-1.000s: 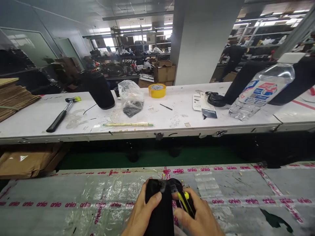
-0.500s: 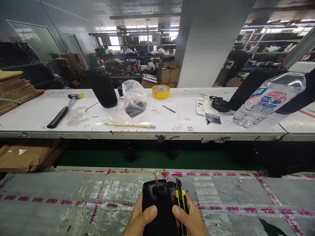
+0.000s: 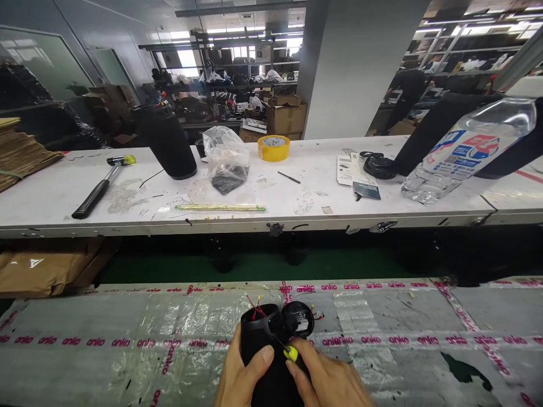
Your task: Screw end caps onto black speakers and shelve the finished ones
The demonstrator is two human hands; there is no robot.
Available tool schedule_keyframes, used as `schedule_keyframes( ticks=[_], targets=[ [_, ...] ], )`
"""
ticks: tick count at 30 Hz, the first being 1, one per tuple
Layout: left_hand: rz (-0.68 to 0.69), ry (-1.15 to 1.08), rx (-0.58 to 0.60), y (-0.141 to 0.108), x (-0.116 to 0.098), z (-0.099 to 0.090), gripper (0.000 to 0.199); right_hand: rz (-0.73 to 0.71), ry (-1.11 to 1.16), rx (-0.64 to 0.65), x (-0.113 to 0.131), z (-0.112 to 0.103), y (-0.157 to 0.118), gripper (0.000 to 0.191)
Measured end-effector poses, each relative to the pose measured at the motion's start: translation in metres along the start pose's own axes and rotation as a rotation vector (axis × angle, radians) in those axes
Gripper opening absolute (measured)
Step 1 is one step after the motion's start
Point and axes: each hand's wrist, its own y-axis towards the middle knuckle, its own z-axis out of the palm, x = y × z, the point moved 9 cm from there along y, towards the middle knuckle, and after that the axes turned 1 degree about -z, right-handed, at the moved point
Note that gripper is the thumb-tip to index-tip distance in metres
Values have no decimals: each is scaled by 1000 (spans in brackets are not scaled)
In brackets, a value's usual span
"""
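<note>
My left hand (image 3: 246, 376) is wrapped around a black cylindrical speaker (image 3: 271, 381), its thumb lying along the front. The speaker's top is open, and thin red wires with small connectors stick out of it. My right hand (image 3: 326, 373) grips a yellow-and-black utility knife (image 3: 291, 353), mostly hidden by the fingers. The knife's tip end lies against the speaker's upper side, by a black strap-like part. Just right of the opening, a round black end cap (image 3: 299, 319) with a white label and loose wires sits against the speaker.
Plastic sheeting with pink printed tape covers the near bench (image 3: 127, 316). Across a gap, a white shelf (image 3: 237, 226) carries a hammer (image 3: 99, 189), another black speaker (image 3: 167, 144), a bagged part (image 3: 227, 164), yellow tape (image 3: 274, 148) and a water bottle (image 3: 466, 152).
The knife has turned from upright beside the speaker to pointing at its upper side. My right hand has rolled over it. The end cap shows more fully, and the view has shifted slightly.
</note>
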Motion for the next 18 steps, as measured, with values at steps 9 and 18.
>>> schedule_keyframes(
  ticks=[9,18],
  targets=[
    [58,108,-72,2,-6,-8,69,-128,-11,62,8,-2,4,19],
    [152,359,-205,4,-10,-24,76,-147,-104,12,9,5,-1,24]
  ],
)
